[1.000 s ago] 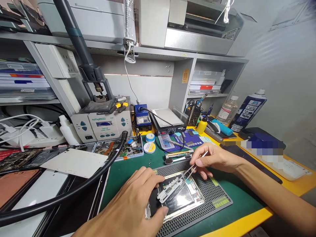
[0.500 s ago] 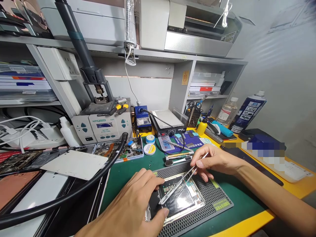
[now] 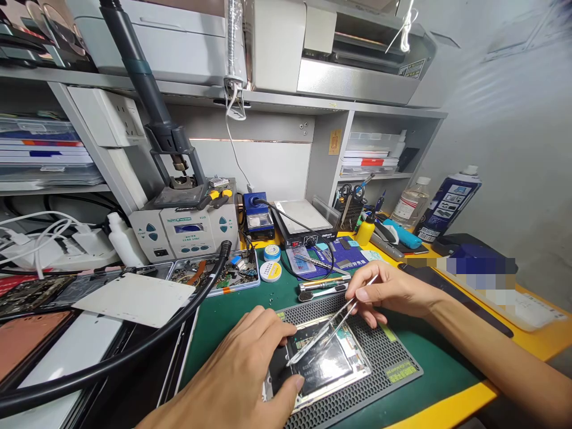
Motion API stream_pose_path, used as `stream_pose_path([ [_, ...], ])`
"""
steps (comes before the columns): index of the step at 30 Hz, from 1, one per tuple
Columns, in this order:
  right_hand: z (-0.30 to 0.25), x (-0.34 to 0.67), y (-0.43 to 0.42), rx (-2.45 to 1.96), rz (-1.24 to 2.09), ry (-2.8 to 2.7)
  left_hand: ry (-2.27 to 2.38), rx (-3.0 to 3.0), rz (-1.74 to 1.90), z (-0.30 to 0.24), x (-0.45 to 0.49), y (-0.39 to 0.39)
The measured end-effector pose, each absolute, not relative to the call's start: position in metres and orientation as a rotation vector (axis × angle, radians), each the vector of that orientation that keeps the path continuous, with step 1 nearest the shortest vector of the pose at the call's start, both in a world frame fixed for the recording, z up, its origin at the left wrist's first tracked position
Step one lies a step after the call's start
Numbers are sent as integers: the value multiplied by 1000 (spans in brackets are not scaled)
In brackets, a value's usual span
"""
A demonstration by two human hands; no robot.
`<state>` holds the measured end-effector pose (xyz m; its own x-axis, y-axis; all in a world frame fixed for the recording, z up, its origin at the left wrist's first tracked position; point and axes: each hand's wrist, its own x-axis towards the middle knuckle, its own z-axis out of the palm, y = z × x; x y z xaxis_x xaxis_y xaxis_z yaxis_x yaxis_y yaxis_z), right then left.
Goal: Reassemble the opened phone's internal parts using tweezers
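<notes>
An opened phone (image 3: 330, 366) lies on a dark ribbed mat (image 3: 384, 357) over the green bench mat. My left hand (image 3: 241, 369) rests on the phone's left edge, thumb and fingers clamped on its frame. My right hand (image 3: 388, 292) pinches metal tweezers (image 3: 328, 330), whose tips reach down-left onto the phone's insides near my left fingertips. Whether the tips hold any part I cannot make out.
A thick black hose (image 3: 134, 351) curves across the left from a rework station (image 3: 187, 229). Behind the phone lie a parts tray (image 3: 214, 274), solder tins (image 3: 270, 270), a hot plate (image 3: 304, 220) and screwdrivers (image 3: 322, 286). Bottles (image 3: 449, 199) stand at the right; phone panels (image 3: 53, 333) lie at the left.
The white metal bracket that lay on the phone a second ago is no longer visible there. The tweezers' tips have shifted slightly left and down. My left hand has stayed put.
</notes>
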<state>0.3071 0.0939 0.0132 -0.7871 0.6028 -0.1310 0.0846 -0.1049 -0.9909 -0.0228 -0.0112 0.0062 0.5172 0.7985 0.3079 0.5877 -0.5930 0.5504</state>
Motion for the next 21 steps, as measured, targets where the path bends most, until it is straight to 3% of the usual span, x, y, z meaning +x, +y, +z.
stream_pose_path([
  [21,11,310,96,-794,1954,-1739,1113,2420,854,-4,-23,-11],
])
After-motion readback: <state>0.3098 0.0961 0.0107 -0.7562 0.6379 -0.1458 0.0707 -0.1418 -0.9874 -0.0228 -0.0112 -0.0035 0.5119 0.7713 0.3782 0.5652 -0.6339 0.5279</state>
